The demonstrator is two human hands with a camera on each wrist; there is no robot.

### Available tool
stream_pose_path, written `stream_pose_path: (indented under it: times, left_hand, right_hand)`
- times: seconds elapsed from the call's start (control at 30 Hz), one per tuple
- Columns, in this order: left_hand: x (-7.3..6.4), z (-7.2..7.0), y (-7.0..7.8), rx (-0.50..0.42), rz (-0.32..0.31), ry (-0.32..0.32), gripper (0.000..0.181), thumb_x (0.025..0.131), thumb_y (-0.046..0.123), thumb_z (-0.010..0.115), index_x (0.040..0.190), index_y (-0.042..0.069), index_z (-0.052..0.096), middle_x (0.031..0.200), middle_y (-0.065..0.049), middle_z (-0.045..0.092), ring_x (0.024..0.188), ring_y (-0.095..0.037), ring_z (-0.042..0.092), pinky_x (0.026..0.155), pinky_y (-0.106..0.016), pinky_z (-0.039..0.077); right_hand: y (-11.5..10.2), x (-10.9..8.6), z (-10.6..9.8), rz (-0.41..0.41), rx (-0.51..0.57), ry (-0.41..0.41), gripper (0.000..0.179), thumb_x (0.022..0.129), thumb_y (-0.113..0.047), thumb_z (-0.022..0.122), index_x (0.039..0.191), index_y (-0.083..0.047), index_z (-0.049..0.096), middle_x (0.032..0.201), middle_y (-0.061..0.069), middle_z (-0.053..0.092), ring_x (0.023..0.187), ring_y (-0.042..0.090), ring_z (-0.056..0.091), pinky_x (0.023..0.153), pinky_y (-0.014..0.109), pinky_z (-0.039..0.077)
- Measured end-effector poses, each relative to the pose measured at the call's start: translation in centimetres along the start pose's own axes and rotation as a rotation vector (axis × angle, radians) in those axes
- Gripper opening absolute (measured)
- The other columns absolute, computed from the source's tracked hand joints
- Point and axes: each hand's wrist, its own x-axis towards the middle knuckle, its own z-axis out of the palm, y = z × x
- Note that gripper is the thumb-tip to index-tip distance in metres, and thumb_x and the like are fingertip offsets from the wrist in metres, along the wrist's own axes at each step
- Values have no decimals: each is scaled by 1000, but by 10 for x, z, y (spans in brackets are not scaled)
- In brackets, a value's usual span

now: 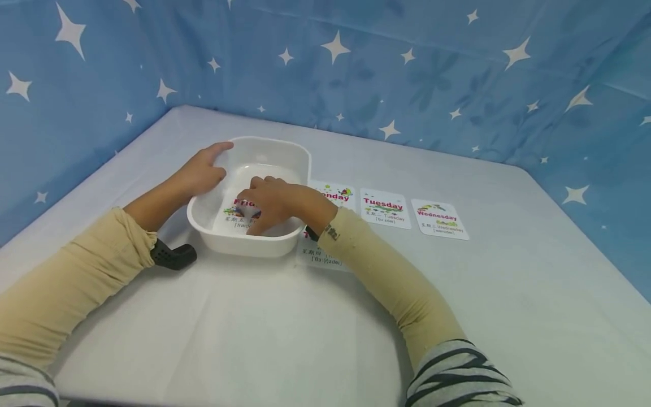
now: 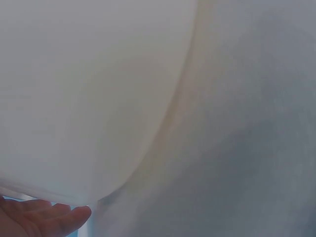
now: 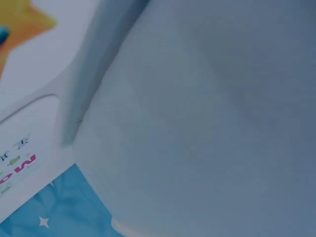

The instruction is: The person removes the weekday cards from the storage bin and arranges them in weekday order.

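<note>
A white plastic basin (image 1: pixel 254 245) stands on the table, left of the middle. My left hand (image 1: pixel 200 169) holds its left rim, the thumb on the inner side and the fingers along the outside. In the left wrist view, fingertips (image 2: pixel 64 219) show against the basin's outer wall. Inside the basin lies a Friday card (image 1: pixel 235 220) with a colourful picture. My right hand (image 1: pixel 277 203) reaches over the right rim into the basin, fingers and thumb spread above this card. Whether the fingertips touch it is hard to tell. The right wrist view does not show the hand.
Right of the basin lie a Monday card (image 1: pixel 342 195), a Tuesday card (image 1: pixel 385 208) and a Wednesday card (image 1: pixel 439 219) in a row. A partly covered card (image 1: pixel 320 257) lies below Monday. A blue star-patterned curtain (image 1: pixel 356 73) hangs behind the white table (image 1: pixel 264 328).
</note>
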Motion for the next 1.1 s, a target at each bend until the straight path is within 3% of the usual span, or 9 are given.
stream_pose_path:
  times: [0.1,0.2,0.33,0.43,0.53,0.63,0.83,1.1]
  left_hand:
    - [0,0,0,2,0,5,68,84,-3,31,148,11,9,151,-22,12,132,-42,25,97,-57,36]
    - [0,-1,1,0,-3,8,68,85,-3,31,148,11,10,151,-22,12,132,-43,25,97,-57,37]
    - [1,0,2,-7,-5,8,68,85,-3,31,148,12,10,150,-22,13,132,-42,26,97,-57,37]
    - [1,1,2,-6,-13,4,68,85,-3,32,148,12,11,150,-21,15,132,-41,27,99,-56,35]
    - [0,2,2,-4,-19,2,68,85,-3,32,148,12,10,150,-22,15,131,-41,28,99,-55,35]
    - [0,1,2,-4,-17,5,68,85,-3,32,148,12,10,150,-22,15,131,-41,27,99,-56,35]
    - [0,1,3,-6,-7,6,68,84,-3,32,148,11,11,150,-22,15,132,-40,27,100,-55,34]
    - [-1,3,3,-15,-4,12,68,84,-5,32,147,10,12,150,-22,15,133,-40,24,103,-55,32]
  right_hand:
    - [-2,0,-1,26,-18,-28,86,76,-59,58,146,-25,21,145,2,28,128,21,30,107,36,29]
    - [-2,-2,-1,119,37,-71,98,73,-64,59,148,-23,11,153,4,15,140,28,16,113,44,19]
    - [-1,-3,-1,200,90,-102,104,71,-65,60,148,-23,5,149,6,21,134,25,28,109,44,27]
    - [0,-3,0,207,86,-99,107,69,-66,61,148,-23,2,145,7,24,126,22,34,106,42,32]
    - [0,-4,1,215,96,-90,115,67,-67,63,148,-18,-3,150,9,16,135,29,24,110,45,26]
    - [0,-4,0,241,102,-104,119,66,-68,62,147,-15,-7,152,10,15,137,29,22,111,46,25]
    - [0,-4,-1,232,22,-104,111,68,-70,58,148,-19,1,146,8,21,127,25,31,106,43,31]
    - [3,-3,0,213,71,-124,112,67,-68,60,148,-20,0,148,8,18,131,26,23,108,47,28]
